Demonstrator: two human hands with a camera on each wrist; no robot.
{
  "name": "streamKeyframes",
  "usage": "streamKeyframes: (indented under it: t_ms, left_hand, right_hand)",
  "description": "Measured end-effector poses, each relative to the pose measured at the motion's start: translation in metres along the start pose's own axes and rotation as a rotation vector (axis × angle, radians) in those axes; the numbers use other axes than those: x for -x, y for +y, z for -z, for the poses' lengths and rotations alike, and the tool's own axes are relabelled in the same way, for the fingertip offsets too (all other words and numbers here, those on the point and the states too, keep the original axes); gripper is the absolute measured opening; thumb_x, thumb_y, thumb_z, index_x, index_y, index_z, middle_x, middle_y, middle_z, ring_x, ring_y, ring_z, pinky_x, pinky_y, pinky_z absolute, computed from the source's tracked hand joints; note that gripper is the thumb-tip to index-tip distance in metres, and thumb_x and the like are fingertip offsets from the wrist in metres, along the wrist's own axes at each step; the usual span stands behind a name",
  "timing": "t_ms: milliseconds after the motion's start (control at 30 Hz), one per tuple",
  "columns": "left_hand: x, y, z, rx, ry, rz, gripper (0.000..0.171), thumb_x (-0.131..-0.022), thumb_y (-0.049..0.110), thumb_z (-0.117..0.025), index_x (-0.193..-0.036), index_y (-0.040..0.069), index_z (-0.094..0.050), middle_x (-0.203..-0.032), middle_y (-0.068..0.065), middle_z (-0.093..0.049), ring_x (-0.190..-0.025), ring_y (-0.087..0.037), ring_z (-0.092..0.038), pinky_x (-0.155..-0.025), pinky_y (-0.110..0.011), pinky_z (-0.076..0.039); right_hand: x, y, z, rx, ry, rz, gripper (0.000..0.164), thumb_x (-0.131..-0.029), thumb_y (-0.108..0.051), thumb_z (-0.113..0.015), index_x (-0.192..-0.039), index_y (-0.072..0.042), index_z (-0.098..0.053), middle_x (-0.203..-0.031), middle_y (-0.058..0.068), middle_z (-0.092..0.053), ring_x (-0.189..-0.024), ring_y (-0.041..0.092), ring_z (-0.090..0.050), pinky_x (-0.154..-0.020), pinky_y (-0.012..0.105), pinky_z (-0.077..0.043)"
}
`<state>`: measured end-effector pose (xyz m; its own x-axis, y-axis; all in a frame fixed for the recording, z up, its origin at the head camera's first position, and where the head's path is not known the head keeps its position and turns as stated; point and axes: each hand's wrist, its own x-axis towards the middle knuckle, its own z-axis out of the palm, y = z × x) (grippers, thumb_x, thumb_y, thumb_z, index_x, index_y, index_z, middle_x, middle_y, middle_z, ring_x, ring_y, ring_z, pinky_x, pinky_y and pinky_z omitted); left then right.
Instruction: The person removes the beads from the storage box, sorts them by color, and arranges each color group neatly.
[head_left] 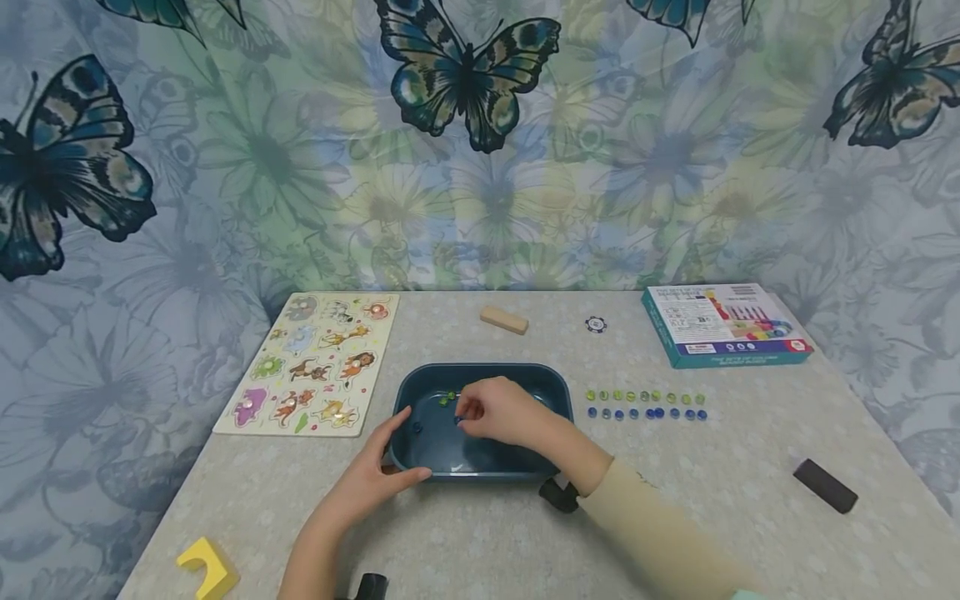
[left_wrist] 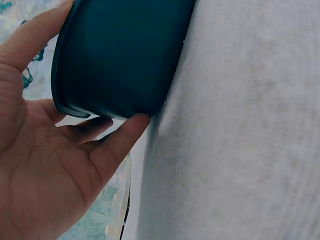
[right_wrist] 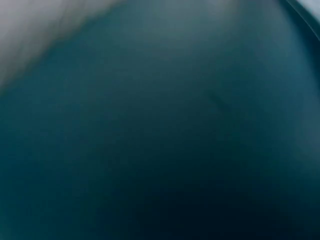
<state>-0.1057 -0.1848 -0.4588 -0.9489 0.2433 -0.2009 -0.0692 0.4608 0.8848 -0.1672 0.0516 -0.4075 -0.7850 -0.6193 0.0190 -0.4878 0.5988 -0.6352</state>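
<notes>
A dark blue-green tray (head_left: 480,477) stands on the table in front of me. My left hand (head_left: 371,467) holds its near left corner, the thumb at the front rim and the fingers along the side; the left wrist view shows fingertips against the tray's outer wall (left_wrist: 120,60). Inside the tray, my right hand (head_left: 506,412) pinches a small blue glass marble (head_left: 458,421) between thumb and fingertips. Several green marbles (head_left: 447,398) lie just beyond those fingers, and dark blue marbles (head_left: 417,427) sit near the left wall. Only blurred tray surface (right_wrist: 160,100) fills the right wrist view.
Right of the tray run a row of green marbles (head_left: 631,396) and a row of blue marbles (head_left: 633,414). An animal puzzle board (head_left: 315,367) lies left, a wooden block (head_left: 504,320), poker chip (head_left: 596,325) and game box (head_left: 727,325) behind. A yellow block (head_left: 213,571) and black block (head_left: 825,486) flank the front.
</notes>
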Motion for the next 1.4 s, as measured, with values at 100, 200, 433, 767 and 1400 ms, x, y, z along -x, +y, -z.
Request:
streamKeyframes:
  t_ms: [100, 200, 433, 767, 1400]
  left_hand:
    - [-0.001, 0.001, -0.001, -0.002, -0.001, 0.002, 0.089, -0.078, 0.032, -0.076, -0.148, 0.027, -0.021, -0.154, -0.011, -0.013, -0.136, -0.039, -0.023, -0.092, -0.042, -0.045]
    - [-0.002, 0.001, -0.001, -0.012, 0.008, 0.007, 0.091, -0.077, 0.033, -0.077, -0.148, 0.026, -0.021, -0.153, -0.012, -0.013, -0.135, -0.041, -0.024, -0.092, -0.042, -0.046]
    - [-0.002, 0.001, -0.001, -0.023, 0.006, 0.008, 0.091, -0.077, 0.032, -0.077, -0.149, 0.023, -0.02, -0.153, -0.013, -0.012, -0.135, -0.043, -0.023, -0.091, -0.043, -0.046]
    - [-0.001, 0.005, -0.002, -0.035, 0.012, 0.022, 0.092, -0.077, 0.033, -0.077, -0.149, 0.024, -0.02, -0.154, -0.013, -0.011, -0.135, -0.043, -0.022, -0.093, -0.044, -0.045]
    - [-0.003, 0.004, -0.001, -0.036, 0.01, 0.016, 0.091, -0.077, 0.035, -0.076, -0.149, 0.025, -0.021, -0.154, -0.014, -0.01, -0.136, -0.043, -0.021, -0.091, -0.042, -0.047]
  right_hand:
    - [0.017, 0.009, 0.02, 0.003, 0.063, -0.025, 0.007, -0.084, -0.017, -0.069, -0.091, -0.015, -0.068, -0.077, -0.011, -0.061, -0.07, 0.002, -0.056, -0.063, 0.02, -0.049]
    - [0.034, 0.02, 0.039, 0.019, 0.121, -0.068, 0.008, -0.084, -0.017, -0.07, -0.091, -0.014, -0.068, -0.077, -0.011, -0.06, -0.07, 0.004, -0.056, -0.063, 0.021, -0.049]
    - [0.091, 0.061, 0.083, 0.033, 0.227, -0.194, 0.006, -0.085, -0.016, -0.068, -0.09, -0.014, -0.067, -0.078, -0.006, -0.061, -0.071, 0.009, -0.056, -0.062, 0.027, -0.05]
    - [0.187, 0.143, 0.126, 0.115, 0.273, -0.546, 0.019, -0.085, -0.018, -0.067, -0.097, -0.003, -0.066, -0.081, 0.002, -0.061, -0.074, 0.018, -0.053, -0.064, 0.029, -0.047]
    - [0.222, 0.196, 0.123, 0.13, 0.188, -0.742, 0.019, -0.084, -0.017, -0.068, -0.092, 0.0, -0.064, -0.076, 0.007, -0.058, -0.072, 0.021, -0.051, -0.066, 0.033, -0.046]
